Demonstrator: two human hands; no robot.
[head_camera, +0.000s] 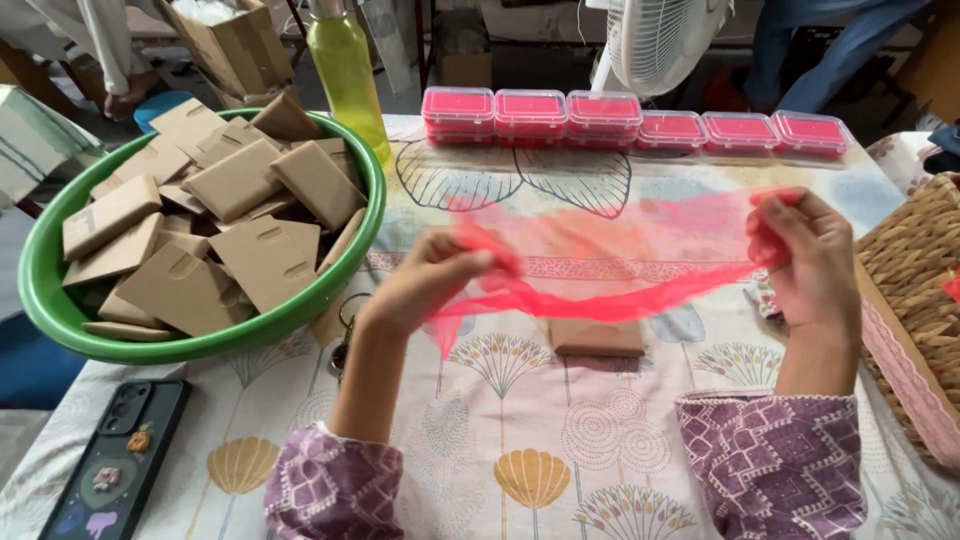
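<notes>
A sheer pink cloth (620, 250) is stretched in the air between my two hands above the table. My left hand (432, 278) pinches its left end, and my right hand (808, 258) grips its right end. Under the cloth, a small brown cardboard box (597, 338) lies flat on the patterned tablecloth (520, 440), between my hands. Both sleeves are purple with a white pattern.
A green bowl (50, 300) full of several brown cardboard boxes stands at the left. A row of pink lidded plastic boxes (640, 125) lines the far edge, by a yellow-green bottle (345, 70). A wicker basket (915, 270) sits right, a phone (115, 460) lies near left.
</notes>
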